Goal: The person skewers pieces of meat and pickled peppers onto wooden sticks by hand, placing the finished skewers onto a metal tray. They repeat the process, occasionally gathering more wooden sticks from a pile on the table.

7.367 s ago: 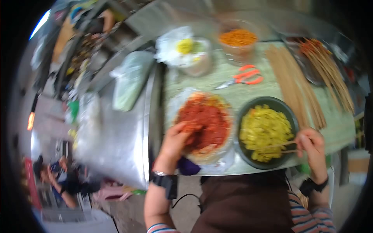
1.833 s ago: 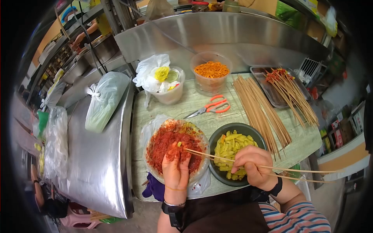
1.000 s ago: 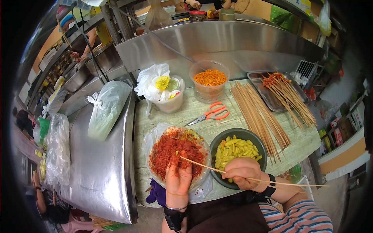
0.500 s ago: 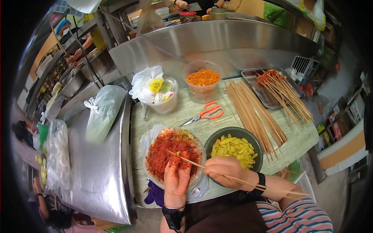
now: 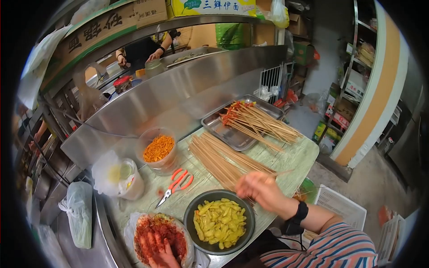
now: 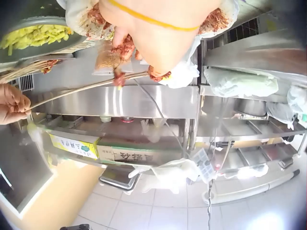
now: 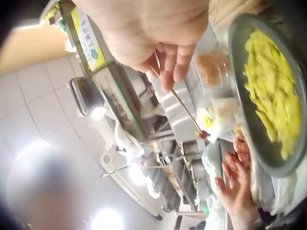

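My right hand pinches a thin bamboo skewer over the table, beside the dark bowl. At the skewer's tip, in the right wrist view, sits a small red-coated piece. My left hand is low over the plastic-lined bowl of red chilli mix. Red paste smears its fingers, which look spread and hold nothing in the right wrist view. Yellow-green pickled peppers fill the dark bowl between the hands.
Orange-handled scissors lie behind the bowls. Loose bamboo skewers are spread at the middle right. Finished skewers rest on a metal tray. A tub of orange shreds and a bag-topped tub stand further back left.
Earlier, my left fingers held a piece at the skewer's tip. My right hand has since drawn the skewer away toward the tray side, and the head view has turned right.
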Available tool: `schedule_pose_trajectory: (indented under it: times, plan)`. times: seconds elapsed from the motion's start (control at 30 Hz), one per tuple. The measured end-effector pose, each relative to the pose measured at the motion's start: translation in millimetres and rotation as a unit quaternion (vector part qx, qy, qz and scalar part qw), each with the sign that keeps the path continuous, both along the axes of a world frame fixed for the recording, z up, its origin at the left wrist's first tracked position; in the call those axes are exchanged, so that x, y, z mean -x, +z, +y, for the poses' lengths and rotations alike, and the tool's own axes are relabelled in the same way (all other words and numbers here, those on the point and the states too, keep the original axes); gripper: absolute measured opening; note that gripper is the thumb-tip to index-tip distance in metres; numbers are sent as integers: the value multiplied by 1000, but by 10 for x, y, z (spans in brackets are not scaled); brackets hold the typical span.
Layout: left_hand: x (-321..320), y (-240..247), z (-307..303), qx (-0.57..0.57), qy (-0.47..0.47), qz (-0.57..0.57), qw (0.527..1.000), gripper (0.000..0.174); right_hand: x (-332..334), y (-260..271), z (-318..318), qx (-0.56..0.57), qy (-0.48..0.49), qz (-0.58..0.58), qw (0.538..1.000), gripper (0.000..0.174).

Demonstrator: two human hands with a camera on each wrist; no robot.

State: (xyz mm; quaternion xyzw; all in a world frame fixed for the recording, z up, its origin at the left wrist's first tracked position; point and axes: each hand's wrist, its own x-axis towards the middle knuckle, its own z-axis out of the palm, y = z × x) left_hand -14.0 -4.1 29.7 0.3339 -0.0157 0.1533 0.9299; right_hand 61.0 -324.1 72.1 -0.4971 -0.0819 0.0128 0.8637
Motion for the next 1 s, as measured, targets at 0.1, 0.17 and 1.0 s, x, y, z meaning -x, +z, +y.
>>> schedule_pose_trajectory:
  times: [0.1, 0.17, 1.0]
  plan:
    - [26, 463, -260, 4, 108, 180, 978, 49, -548, -7, -399, -21, -158, -36, 987, 23]
    - [50, 378, -255, -103, 170, 182, 963, 45, -985, -98, -644, -55, -236, -20, 970, 25]
    - [27, -251, -3, -136, 184, 80, 970, 35, -1761, -659, -307, 760, -40, -39, 647, 21]
